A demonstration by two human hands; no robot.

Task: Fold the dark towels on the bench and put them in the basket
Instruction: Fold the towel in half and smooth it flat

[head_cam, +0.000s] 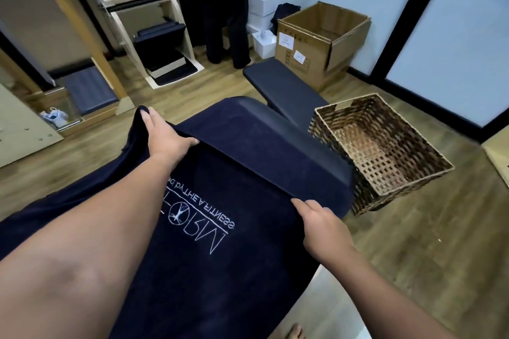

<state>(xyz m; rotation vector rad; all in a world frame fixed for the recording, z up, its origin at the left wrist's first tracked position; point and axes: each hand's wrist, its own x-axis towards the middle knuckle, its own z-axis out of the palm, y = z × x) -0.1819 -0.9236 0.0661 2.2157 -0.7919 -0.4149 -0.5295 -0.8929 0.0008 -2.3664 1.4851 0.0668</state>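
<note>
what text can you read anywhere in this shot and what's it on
"by THE A FITNESS", white stitching, seen upside down, on the dark navy towel that both hands hold by its edge.
Large logo letters beside it: stylised, not surely readable.
White paper labels on the brown cardboard box: too small and blurred.

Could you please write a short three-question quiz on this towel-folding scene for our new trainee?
1. True or false: the basket already holds a folded towel.
2. What does each hand hold?
3. The basket stands: A) on the bench, B) on the floor beside it, C) on a shelf.

Key:
1. False; no towel shows inside.
2. The left hand and right hand both grip the towel's edge over the bench.
3. B.
</note>
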